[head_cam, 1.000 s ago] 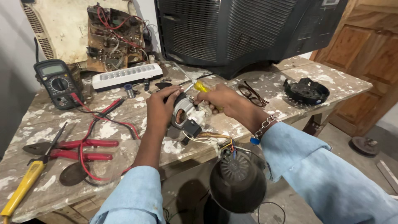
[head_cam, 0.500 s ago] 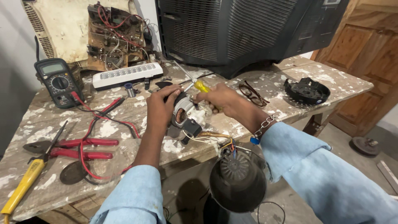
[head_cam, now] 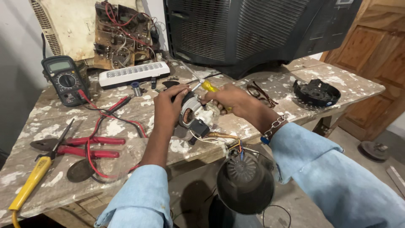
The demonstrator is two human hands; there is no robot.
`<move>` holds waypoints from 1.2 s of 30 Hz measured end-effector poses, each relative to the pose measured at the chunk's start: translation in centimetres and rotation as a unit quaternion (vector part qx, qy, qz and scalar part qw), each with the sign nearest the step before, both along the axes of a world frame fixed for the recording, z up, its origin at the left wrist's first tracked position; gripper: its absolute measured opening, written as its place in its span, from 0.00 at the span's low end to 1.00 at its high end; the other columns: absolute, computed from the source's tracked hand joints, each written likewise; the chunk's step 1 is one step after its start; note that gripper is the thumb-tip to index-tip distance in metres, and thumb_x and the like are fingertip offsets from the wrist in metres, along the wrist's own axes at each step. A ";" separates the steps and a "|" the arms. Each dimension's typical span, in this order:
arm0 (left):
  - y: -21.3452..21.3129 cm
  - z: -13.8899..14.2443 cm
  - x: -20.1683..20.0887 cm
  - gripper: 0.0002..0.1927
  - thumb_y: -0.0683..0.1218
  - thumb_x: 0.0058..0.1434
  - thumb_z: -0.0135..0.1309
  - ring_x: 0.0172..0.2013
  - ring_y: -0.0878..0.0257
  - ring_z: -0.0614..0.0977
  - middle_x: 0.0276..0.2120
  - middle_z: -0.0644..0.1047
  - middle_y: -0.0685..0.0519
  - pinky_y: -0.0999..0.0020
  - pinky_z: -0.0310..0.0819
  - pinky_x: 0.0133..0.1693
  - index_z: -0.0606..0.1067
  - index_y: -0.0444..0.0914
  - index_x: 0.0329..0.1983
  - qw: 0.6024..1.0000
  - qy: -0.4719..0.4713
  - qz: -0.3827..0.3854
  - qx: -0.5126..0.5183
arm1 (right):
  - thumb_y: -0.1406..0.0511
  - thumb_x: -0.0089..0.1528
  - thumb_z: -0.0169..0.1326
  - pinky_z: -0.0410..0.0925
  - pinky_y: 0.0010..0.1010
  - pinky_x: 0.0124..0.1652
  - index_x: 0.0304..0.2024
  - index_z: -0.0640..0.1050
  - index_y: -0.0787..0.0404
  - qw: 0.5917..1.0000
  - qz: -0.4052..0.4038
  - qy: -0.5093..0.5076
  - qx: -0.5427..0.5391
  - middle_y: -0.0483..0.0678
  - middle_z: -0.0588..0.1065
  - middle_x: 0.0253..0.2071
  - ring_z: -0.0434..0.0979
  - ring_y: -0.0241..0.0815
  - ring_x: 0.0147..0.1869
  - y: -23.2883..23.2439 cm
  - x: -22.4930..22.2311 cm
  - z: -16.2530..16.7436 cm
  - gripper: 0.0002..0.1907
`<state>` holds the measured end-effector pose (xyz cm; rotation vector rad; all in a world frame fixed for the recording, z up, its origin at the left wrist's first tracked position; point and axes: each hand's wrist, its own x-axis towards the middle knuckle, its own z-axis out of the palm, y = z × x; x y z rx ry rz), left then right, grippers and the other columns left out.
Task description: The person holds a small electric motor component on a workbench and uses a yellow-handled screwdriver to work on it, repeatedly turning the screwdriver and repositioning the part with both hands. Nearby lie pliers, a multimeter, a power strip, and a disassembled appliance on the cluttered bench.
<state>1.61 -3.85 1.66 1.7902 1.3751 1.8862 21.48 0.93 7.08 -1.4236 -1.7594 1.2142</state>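
The small motor (head_cam: 195, 115) is sitting near the counter's (head_cam: 50, 118) front edge, your left hand (head_cam: 168, 110) wrapping closed around its side to steady it while your right hand (head_cam: 230, 100) is gripping the yellow-handled screwdriver (head_cam: 207, 85) against its top. Its wires (head_cam: 225, 140) are trailing over that edge to the dark housing (head_cam: 244, 183); red pliers (head_cam: 82, 145) are crowding the left, leaving open room toward the right corner.

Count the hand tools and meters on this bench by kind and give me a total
Screwdriver with a yellow handle, in the right hand: 1
Yellow-handled tool at the bench edge: 1
Red-handled pliers: 1
Multimeter: 1
Total: 4
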 end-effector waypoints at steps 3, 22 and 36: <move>-0.1 0.1 0.0 0.09 0.41 0.62 0.58 0.46 0.59 0.87 0.46 0.85 0.49 0.68 0.78 0.50 0.84 0.38 0.44 1.000 0.003 0.001 -0.001 | 0.63 0.50 0.72 0.68 0.30 0.27 0.41 0.71 0.64 0.994 -0.071 0.018 0.077 0.46 0.74 0.30 0.74 0.36 0.31 -0.7 -0.4 -0.3 0.25; 0.0 0.2 -0.2 0.09 0.42 0.62 0.58 0.46 0.59 0.87 0.46 0.85 0.49 0.68 0.78 0.50 0.84 0.38 0.44 1.000 0.012 0.007 -0.011 | 0.63 0.53 0.69 0.60 0.25 0.23 0.32 0.78 0.63 0.998 -0.013 0.064 -0.006 0.40 0.68 0.23 0.63 0.31 0.24 -1.2 0.0 -0.3 0.14; 0.4 -0.2 -0.4 0.09 0.42 0.62 0.58 0.46 0.59 0.87 0.46 0.85 0.49 0.69 0.78 0.50 0.84 0.38 0.44 1.000 0.012 0.007 0.002 | 0.57 0.53 0.71 0.64 0.31 0.25 0.42 0.74 0.71 0.996 -0.073 0.051 0.020 0.48 0.74 0.28 0.71 0.37 0.28 -1.3 -0.6 -0.1 0.27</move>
